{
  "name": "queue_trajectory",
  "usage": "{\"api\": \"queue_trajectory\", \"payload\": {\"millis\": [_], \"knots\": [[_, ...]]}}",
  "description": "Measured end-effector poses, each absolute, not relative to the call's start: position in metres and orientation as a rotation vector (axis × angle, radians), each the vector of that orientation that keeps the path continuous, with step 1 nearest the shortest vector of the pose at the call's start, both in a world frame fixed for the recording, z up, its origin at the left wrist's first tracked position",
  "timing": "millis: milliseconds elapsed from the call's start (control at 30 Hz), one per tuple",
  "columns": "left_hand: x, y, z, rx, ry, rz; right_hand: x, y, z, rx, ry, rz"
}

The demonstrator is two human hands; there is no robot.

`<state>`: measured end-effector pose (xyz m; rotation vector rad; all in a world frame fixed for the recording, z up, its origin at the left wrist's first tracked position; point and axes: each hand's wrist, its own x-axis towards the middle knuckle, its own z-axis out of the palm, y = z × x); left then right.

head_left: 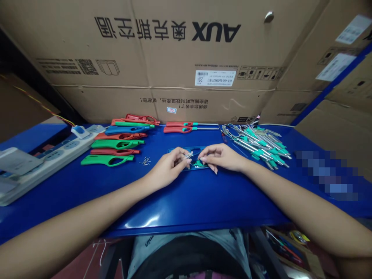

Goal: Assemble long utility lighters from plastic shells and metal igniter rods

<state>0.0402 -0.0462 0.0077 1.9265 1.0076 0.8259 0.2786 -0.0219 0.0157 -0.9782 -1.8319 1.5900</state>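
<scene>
Left hand (171,166) pinches a clear fitting (189,155), right hand (218,155) a green trigger (200,163), for steadiness, I judge, back from the surface's (186,201) front edge.

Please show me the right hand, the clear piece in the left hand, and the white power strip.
Right hand (222,155): head view, on the back of the hand.
Clear piece (188,155): head view, on the part showing outside the left hand (168,166).
White power strip (62,150): head view, on its top face between sockets.
</scene>
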Motion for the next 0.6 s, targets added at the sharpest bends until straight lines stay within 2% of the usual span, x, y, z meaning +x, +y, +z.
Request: {"api": "queue_trajectory", "payload": {"millis": [300, 600], "knots": [[0.0393, -0.0448, 0.0083, 2.071, 1.032, 0.797, 0.2790, -0.0221, 0.0160, -0.999, -1.910, 1.524], [0.0401, -0.0447, 0.0032, 1.889, 1.018, 0.839, 0.2797, -0.0229, 0.0171, -1.024, -1.968, 1.459]]}}
